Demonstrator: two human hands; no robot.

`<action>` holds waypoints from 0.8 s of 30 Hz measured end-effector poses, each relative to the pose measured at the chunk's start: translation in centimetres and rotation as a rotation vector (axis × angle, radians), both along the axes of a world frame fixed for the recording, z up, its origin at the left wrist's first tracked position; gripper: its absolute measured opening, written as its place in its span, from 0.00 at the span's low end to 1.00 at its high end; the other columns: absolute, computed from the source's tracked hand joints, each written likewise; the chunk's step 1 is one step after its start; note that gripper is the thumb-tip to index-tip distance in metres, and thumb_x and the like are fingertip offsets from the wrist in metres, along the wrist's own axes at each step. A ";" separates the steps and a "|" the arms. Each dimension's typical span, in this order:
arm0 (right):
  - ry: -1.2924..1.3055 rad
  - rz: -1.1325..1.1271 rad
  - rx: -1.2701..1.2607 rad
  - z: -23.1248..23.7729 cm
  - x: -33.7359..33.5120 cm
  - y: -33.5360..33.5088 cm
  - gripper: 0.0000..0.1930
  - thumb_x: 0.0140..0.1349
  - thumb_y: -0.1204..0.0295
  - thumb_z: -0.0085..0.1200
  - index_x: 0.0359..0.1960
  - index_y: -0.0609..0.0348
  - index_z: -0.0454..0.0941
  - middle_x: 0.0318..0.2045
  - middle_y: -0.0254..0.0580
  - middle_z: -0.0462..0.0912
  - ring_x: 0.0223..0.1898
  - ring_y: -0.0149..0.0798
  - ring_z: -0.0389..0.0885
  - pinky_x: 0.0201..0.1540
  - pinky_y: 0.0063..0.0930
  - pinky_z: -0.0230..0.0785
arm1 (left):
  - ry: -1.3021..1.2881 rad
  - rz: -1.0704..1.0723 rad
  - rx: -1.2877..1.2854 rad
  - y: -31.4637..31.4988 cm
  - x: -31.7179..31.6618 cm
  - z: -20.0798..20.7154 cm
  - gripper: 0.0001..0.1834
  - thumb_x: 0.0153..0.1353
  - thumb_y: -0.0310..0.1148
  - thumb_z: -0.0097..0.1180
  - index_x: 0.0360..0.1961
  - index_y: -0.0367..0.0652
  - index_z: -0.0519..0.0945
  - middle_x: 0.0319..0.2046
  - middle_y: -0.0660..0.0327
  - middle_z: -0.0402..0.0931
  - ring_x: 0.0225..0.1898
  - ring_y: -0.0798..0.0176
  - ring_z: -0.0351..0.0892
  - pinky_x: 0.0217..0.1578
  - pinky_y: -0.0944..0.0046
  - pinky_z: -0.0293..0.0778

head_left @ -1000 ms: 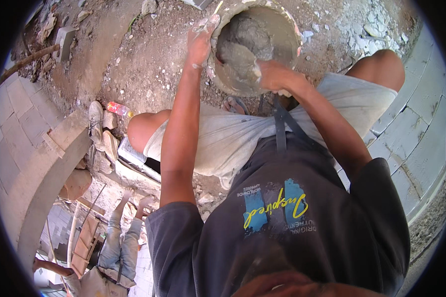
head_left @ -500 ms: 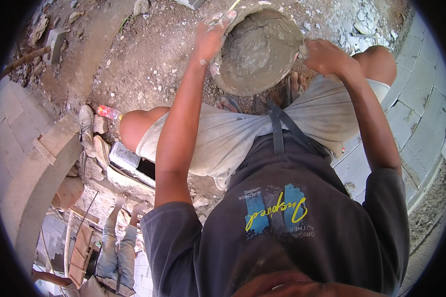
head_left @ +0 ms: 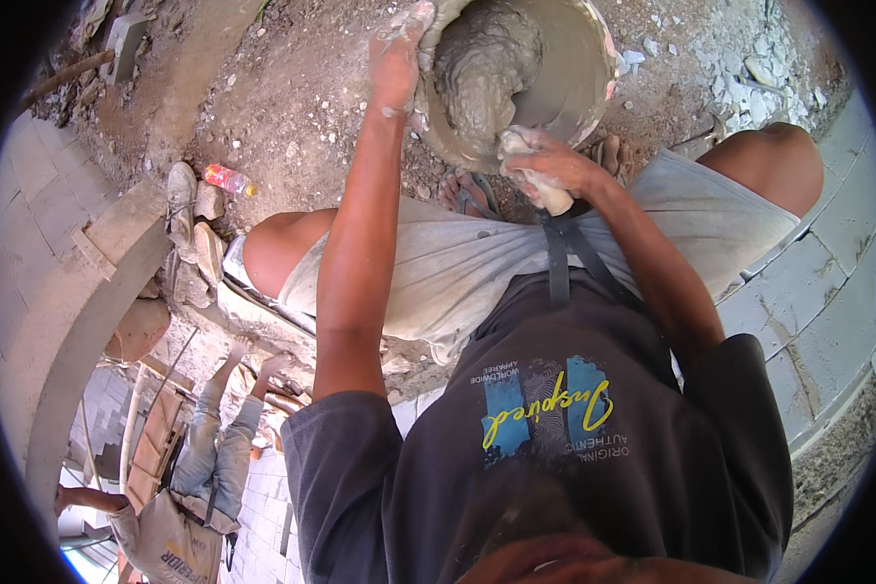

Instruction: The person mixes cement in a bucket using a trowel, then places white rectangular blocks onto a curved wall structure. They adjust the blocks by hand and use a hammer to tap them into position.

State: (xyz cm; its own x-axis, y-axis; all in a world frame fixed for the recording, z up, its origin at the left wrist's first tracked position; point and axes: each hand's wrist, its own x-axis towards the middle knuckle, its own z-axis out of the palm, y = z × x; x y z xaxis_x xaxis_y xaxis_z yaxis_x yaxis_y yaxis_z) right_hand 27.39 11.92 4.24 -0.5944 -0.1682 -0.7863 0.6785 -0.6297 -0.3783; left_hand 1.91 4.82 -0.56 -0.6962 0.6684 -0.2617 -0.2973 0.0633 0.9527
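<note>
A round bucket (head_left: 608, 73) of wet grey mortar (head_left: 482, 73) stands on the dirt in front of my feet. The mortar is heaped toward its left side, and smeared inner wall shows on the right. My left hand (head_left: 399, 58), crusted with mortar, grips the bucket's left rim. At the near rim my right hand (head_left: 545, 165) is closed around a tool with a pale wooden handle (head_left: 557, 201). The handle's butt points back toward me. The tool's working end is hidden by the hand and mortar.
A plastic bottle with a red label (head_left: 229, 180) lies left of my knee, beside stones (head_left: 207, 255). A curved concrete kerb (head_left: 107, 253) runs down the left. Paving (head_left: 798, 321) lies right, broken white rubble (head_left: 749, 83) far right. Another person (head_left: 204, 467) is at lower left.
My right hand has left the bucket's right rim and now holds the wooden handle at the near rim. The mortar has been pushed into a heap on the left.
</note>
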 end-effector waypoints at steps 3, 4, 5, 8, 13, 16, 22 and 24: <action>0.146 -0.136 0.084 -1.0 -1.4 -1.2 0.16 0.65 0.73 0.62 0.51 0.58 0.70 0.25 0.34 0.76 0.15 0.29 0.72 0.15 0.27 0.69 | 0.024 0.015 -0.066 -0.7 -0.5 -1.4 0.17 0.75 0.33 0.53 0.57 0.33 0.83 0.49 0.57 0.86 0.49 0.63 0.83 0.51 0.62 0.78; 0.170 -0.240 0.032 -1.3 -1.8 -1.1 0.15 0.64 0.73 0.61 0.49 0.58 0.71 0.23 0.32 0.75 0.13 0.27 0.70 0.13 0.25 0.67 | 0.031 0.017 -0.086 -0.5 -0.5 -1.8 0.17 0.76 0.33 0.53 0.57 0.33 0.83 0.50 0.57 0.85 0.49 0.62 0.83 0.51 0.62 0.78; 0.175 -0.318 -0.067 -1.4 -2.1 -0.7 0.13 0.64 0.72 0.60 0.47 0.58 0.72 0.23 0.33 0.75 0.13 0.27 0.70 0.13 0.26 0.66 | 0.037 0.018 -0.101 -0.5 -0.6 -2.0 0.17 0.76 0.33 0.52 0.57 0.34 0.83 0.50 0.56 0.85 0.50 0.61 0.84 0.52 0.61 0.78; 0.258 -0.591 -0.409 -1.3 -1.8 1.3 0.12 0.64 0.68 0.57 0.45 0.60 0.74 0.23 0.33 0.74 0.13 0.25 0.67 0.13 0.24 0.64 | 0.277 -0.015 -0.044 0.1 -0.5 -1.8 0.19 0.62 0.37 0.62 0.52 0.40 0.86 0.42 0.58 0.87 0.42 0.57 0.85 0.46 0.55 0.80; 0.453 -0.705 -0.703 2.2 2.9 6.1 0.20 0.71 0.64 0.45 0.56 0.65 0.74 0.29 0.38 0.78 0.16 0.29 0.72 0.18 0.26 0.71 | 0.911 -0.225 -0.056 2.0 -0.5 1.1 0.14 0.70 0.27 0.52 0.50 0.40 0.87 0.46 0.46 0.86 0.46 0.42 0.84 0.50 0.50 0.77; 0.044 -0.287 -0.022 7.6 6.9 7.9 0.22 0.71 0.63 0.45 0.58 0.67 0.74 0.36 0.45 0.84 0.26 0.39 0.81 0.32 0.34 0.78 | 0.700 -0.234 -0.220 3.4 0.1 1.8 0.14 0.72 0.27 0.51 0.50 0.40 0.87 0.45 0.46 0.86 0.47 0.43 0.85 0.51 0.51 0.77; -0.059 0.792 1.283 14.8 4.0 12.8 0.31 0.68 0.59 0.52 0.65 0.71 0.69 0.56 0.65 0.80 0.58 0.60 0.77 0.62 0.46 0.68 | 0.426 -0.247 -0.017 5.2 0.8 1.5 0.17 0.73 0.36 0.56 0.51 0.33 0.86 0.45 0.55 0.87 0.46 0.60 0.83 0.50 0.61 0.75; -0.124 0.858 1.245 11.6 0.1 13.8 0.31 0.66 0.59 0.53 0.64 0.71 0.72 0.59 0.68 0.78 0.63 0.61 0.74 0.68 0.46 0.65 | 0.383 -0.272 -0.038 5.3 0.9 1.6 0.18 0.73 0.38 0.57 0.51 0.31 0.86 0.45 0.57 0.87 0.45 0.63 0.83 0.49 0.62 0.75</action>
State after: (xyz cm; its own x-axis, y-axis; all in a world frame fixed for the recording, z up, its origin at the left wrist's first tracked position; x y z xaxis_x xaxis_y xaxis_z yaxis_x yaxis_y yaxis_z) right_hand 27.44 25.74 15.82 -0.5865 0.3704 -0.7203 0.7290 0.6289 -0.2702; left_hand 2.82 10.16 1.05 -0.5481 0.8350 -0.0478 0.1078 0.1272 0.9860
